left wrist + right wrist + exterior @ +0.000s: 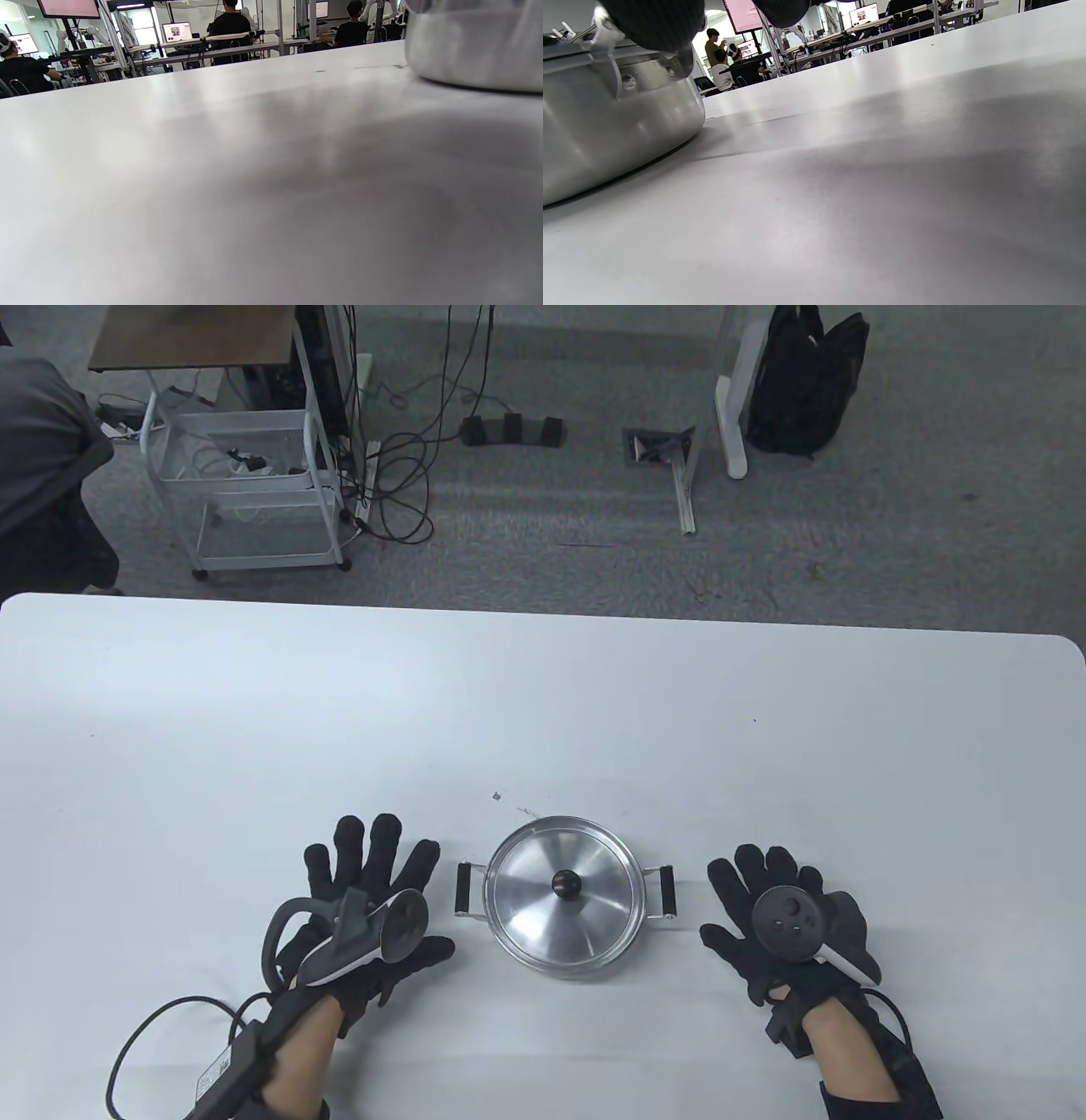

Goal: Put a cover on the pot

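A steel pot (564, 960) stands on the white table (543, 712) near its front edge, with black side handles (464, 889). A shiny steel lid (562, 889) with a dark knob (564, 884) sits on top of it. My left hand (365, 899) lies flat and open on the table just left of the pot, holding nothing. My right hand (780, 912) lies flat and open just right of the pot, holding nothing. The pot's wall shows in the left wrist view (475, 42) and in the right wrist view (606, 127), where fingertips (653, 21) hang at the top.
Small dark specks (498, 796) lie on the table beyond the pot. Past the table's far edge are a white cart (246, 475), cables and a black bag (806, 381) on the floor.
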A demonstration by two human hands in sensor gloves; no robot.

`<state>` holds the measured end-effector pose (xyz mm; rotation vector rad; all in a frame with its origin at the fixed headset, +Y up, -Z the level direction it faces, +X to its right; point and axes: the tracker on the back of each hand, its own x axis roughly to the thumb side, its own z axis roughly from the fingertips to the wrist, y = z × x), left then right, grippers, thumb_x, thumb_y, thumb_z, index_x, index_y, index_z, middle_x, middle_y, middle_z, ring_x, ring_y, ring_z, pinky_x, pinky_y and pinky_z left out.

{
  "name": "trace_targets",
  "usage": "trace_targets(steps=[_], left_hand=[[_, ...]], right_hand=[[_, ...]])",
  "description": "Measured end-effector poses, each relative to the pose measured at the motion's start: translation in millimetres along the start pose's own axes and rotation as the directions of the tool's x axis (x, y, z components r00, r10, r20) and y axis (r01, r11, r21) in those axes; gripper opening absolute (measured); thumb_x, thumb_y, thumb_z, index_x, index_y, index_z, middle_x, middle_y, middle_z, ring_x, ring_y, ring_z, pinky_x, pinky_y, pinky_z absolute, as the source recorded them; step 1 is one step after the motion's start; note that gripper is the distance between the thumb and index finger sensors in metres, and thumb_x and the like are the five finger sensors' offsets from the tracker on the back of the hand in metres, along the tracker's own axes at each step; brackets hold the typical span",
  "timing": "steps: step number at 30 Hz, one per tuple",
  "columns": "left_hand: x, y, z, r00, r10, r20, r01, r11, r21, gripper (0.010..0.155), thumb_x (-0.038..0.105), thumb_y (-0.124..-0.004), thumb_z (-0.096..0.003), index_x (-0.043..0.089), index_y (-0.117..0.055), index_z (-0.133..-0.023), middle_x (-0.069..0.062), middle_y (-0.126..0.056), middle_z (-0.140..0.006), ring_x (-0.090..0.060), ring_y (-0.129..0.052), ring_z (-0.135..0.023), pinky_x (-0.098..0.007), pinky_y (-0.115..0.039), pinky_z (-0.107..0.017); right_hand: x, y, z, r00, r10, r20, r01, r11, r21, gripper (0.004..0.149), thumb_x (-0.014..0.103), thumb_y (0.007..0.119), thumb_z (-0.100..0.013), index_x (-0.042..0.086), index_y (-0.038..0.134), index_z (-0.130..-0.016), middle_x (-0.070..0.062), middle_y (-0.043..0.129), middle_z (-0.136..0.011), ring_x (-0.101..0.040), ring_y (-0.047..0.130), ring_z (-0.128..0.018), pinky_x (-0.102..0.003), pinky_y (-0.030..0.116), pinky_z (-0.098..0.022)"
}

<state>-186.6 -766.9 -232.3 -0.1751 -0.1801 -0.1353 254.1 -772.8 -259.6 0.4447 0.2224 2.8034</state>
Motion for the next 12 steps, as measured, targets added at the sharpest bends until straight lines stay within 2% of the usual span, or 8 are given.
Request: trace_targets(steps=[12], left_hand=[[3.4,-0.3,0.4,1.000,-0.008,-0.001,0.008,1.000,-0.008,0.103,0.090,-0.053,-0.0271,0.044,-0.008,-0.107,-0.013,0.004,-0.116,-0.054,-0.006,-0.109,-0.076,-0.024,-0.079]], right_hand=[[1.0,0.9,0.1,1.000,0.001,0.012,-0.001,1.000,-0.009,0.078,0.054,0.073,-0.042,0.019,0.048,-0.107,-0.022,0.030,-0.112,-0.058,0.023,-0.098,-0.075,0.019,-0.062]])
